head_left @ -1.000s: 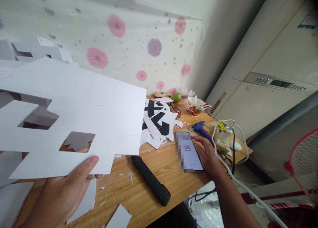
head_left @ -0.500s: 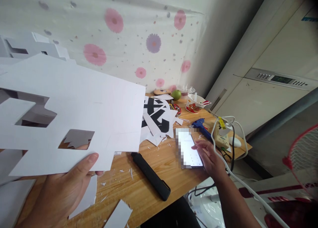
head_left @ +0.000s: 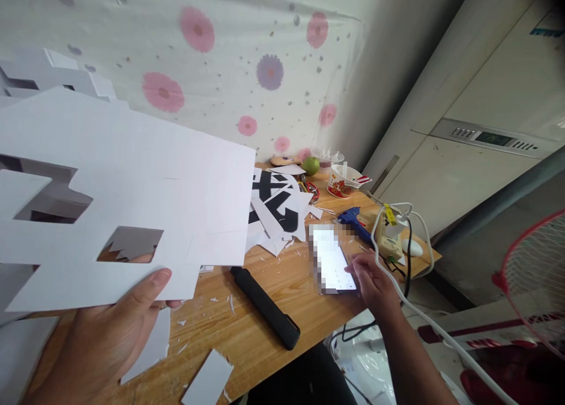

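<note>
My left hand (head_left: 106,334) holds a large white sheet (head_left: 145,199) with cut-out holes by its lower edge, thumb on top, lifted above the wooden table (head_left: 260,328). My right hand (head_left: 373,281) rests on a lit phone (head_left: 331,264) lying flat on the table near its right edge, fingers touching the screen's lower right. A black bar-shaped object (head_left: 266,306) lies between the two hands.
White and black paper offcuts (head_left: 276,208) are piled mid-table, with small scraps in front. A blue glue gun (head_left: 355,223), power strip (head_left: 388,240) with cables, red bowl (head_left: 343,184) and green fruit (head_left: 311,165) sit at the back right. A red fan guard (head_left: 536,275) stands right.
The phone screen went from dim to bright, and my right hand slid down along its lower right side. The white sheet stayed held, and the view drifted slightly.
</note>
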